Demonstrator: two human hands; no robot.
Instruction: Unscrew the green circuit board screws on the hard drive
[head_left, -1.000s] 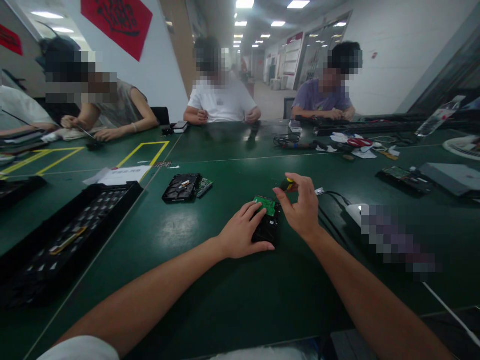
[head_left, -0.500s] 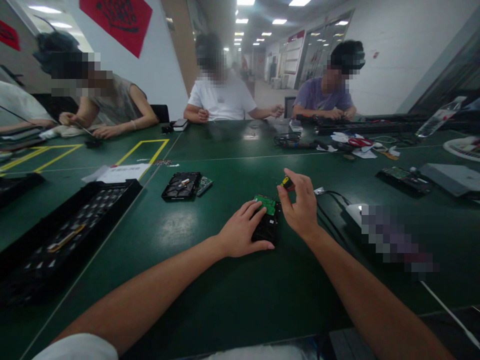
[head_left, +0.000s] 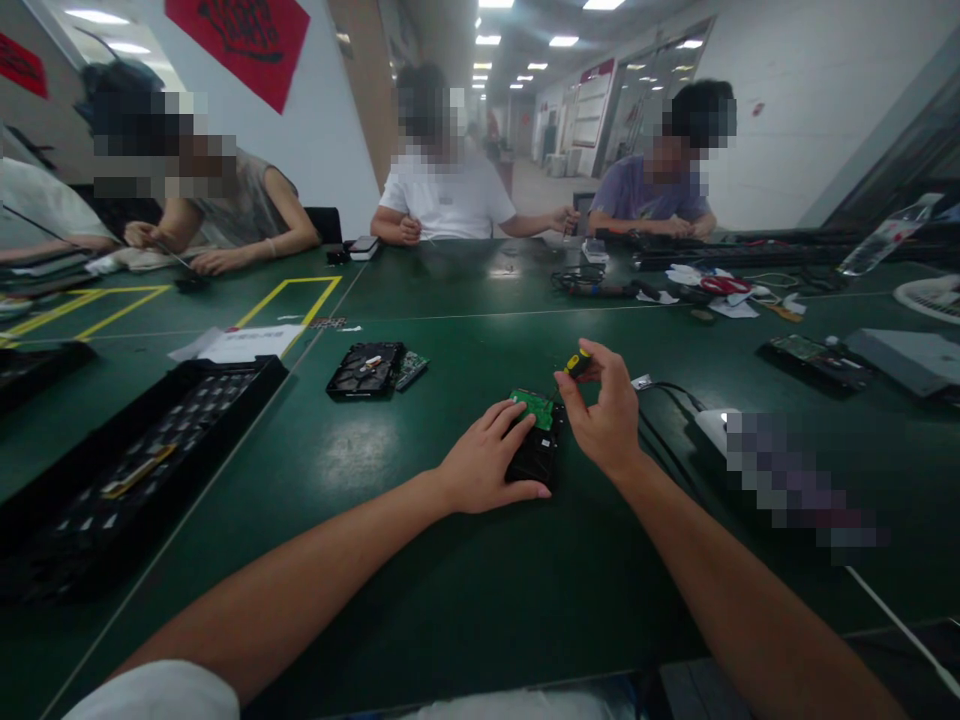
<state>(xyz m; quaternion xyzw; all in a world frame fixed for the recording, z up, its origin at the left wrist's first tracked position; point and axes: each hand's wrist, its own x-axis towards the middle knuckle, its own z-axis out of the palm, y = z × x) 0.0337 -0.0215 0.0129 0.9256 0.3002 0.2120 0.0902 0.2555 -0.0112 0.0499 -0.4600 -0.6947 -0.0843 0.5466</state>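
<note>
A black hard drive (head_left: pixel 537 455) with a green circuit board (head_left: pixel 534 408) on top lies on the green table (head_left: pixel 465 590) in front of me. My left hand (head_left: pixel 484 464) rests on its left side, fingers spread over it and thumb along the near edge. My right hand (head_left: pixel 604 412) is closed around a small screwdriver with a yellow and black handle (head_left: pixel 577 362), held upright above the drive's far right corner.
A second black drive (head_left: pixel 366 371) with a loose board lies further left. A long black tray (head_left: pixel 127 455) sits at the left. Cables (head_left: pixel 667 405) and a white device lie at the right. Three other people sit across the table, working.
My right hand has turned the screwdriver slightly while staying over the drive. A person across the table has stretched an arm out to the right. My left hand has not moved.
</note>
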